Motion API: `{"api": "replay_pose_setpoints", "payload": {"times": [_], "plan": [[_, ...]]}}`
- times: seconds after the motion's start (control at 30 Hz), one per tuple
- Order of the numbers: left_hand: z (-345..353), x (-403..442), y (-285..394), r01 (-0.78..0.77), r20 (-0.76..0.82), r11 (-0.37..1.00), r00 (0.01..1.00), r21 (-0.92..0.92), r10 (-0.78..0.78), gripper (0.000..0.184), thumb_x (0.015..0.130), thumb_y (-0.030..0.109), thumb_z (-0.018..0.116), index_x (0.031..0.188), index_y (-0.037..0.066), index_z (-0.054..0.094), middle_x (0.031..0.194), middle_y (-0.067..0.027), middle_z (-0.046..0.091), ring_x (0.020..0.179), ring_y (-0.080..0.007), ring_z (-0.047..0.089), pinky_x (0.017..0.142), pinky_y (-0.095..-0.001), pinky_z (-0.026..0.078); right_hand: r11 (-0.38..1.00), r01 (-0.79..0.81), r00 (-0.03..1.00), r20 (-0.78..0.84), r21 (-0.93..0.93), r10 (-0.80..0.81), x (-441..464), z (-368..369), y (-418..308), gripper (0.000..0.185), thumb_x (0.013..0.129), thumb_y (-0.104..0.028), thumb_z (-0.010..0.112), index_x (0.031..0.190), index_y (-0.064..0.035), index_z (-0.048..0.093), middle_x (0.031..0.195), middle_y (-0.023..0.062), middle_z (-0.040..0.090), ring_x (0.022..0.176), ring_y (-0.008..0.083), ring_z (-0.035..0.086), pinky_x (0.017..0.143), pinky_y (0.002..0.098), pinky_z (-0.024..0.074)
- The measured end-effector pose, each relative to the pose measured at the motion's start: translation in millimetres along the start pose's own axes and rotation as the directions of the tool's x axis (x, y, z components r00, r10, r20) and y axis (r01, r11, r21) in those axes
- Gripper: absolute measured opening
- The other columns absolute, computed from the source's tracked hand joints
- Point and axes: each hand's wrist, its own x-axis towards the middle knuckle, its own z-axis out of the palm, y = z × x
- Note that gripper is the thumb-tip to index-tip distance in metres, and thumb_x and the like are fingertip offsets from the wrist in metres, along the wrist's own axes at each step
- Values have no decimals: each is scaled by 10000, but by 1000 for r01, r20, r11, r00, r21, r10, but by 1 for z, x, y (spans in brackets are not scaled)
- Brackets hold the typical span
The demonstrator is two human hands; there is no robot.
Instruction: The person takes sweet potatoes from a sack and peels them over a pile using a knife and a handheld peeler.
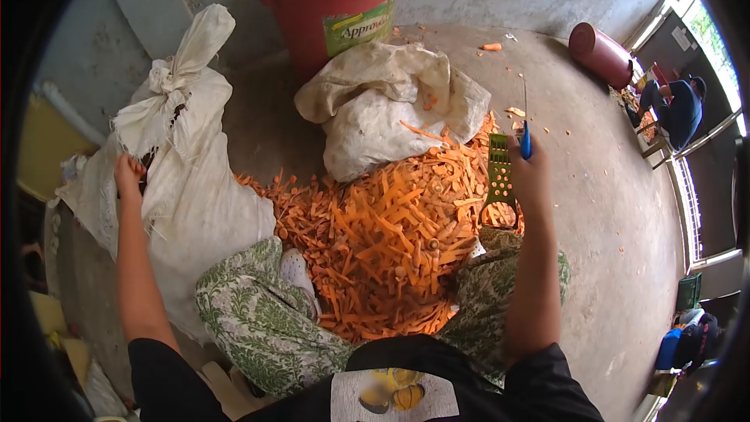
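My right hand is closed around a green slotted peeler and a blue-handled knife. The knife's thin blade points up and away from me. On the left, my left hand is at a dark gap in the side of a tied white sack. Its fingers are curled, but what they hold is hidden. Between my legs lies a big heap of orange carrot peelings, spread from the sack to below the peeler.
A crumpled white sack lies behind the heap. Beyond it stands a red tub with a green label. A carrot piece lies on the concrete floor. At the far right, a person sits near a tipped-over red bin.
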Motion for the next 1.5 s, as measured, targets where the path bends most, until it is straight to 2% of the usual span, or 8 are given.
{"api": "replay_pose_setpoints", "payload": {"times": [0.07,0.13,0.3,0.4,1.07,1.17,1.37,1.5], "plan": [[-37,-17,-19,325,-173,929,940,179,-296,239,857,213,462,778,10,560,669,-62,548,583,-142,502,561,-287,438,999,-33,999,15,-35,34,2,1,2,264,866,-257,515,794,-3,507,550,70,455,498,140,410,499,315,360],[-99,-10,-68,-109,84,555,994,825,71,256,853,211,472,811,-9,597,764,-114,603,678,-207,551,652,-318,446,998,-42,998,34,-36,43,-1,6,-4,266,866,-257,516,792,-1,504,550,71,454,498,143,409,500,317,361],[-65,-37,-73,-27,54,105,964,994,-262,356,875,221,414,1107,-26,524,1041,-180,590,982,-280,546,861,-346,392,989,-44,996,72,-139,55,-7,13,-14,267,865,-260,515,803,-1,507,551,79,457,499,162,421,506,322,365],[-57,-29,-61,217,10,379,858,900,-514,473,900,301,312,1214,-25,451,1206,-201,496,1132,-290,456,952,-349,319,990,-34,997,65,-139,43,-8,20,-9,265,863,-265,519,815,-4,515,556,92,464,499,183,436,514,330,372],[58,-34,17,40,49,173,873,984,-486,569,831,341,450,1267,-21,392,1253,-195,455,1121,-296,454,956,-363,333,977,1,988,153,-215,32,-15,44,-19,251,867,-252,520,845,-2,526,581,134,508,507,241,489,522,356,386],[85,-28,34,320,-42,360,795,876,-606,550,809,270,498,1278,2,389,1219,-195,486,1068,-311,493,940,-374,352,974,-21,984,165,-227,60,-15,43,-24,251,864,-250,525,839,-1,523,582,142,506,510,246,489,525,360,385],[47,21,-26,-81,-26,-186,859,979,-511,610,813,334,498,1315,25,340,1290,-177,425,1068,-318,505,890,-421,406,979,-9,981,188,-204,48,-13,48,-17,239,855,-234,536,830,3,519,596,161,519,518,271,491,524,363,384],[70,-22,11,274,-157,148,832,950,-531,586,814,307,509,1311,38,356,1252,-178,461,1067,-305,507,874,-411,421,984,-25,982,178,-179,58,-13,41,-22,236,849,-231,541,824,3,517,602,168,523,524,287,492,528,367,386]]}}
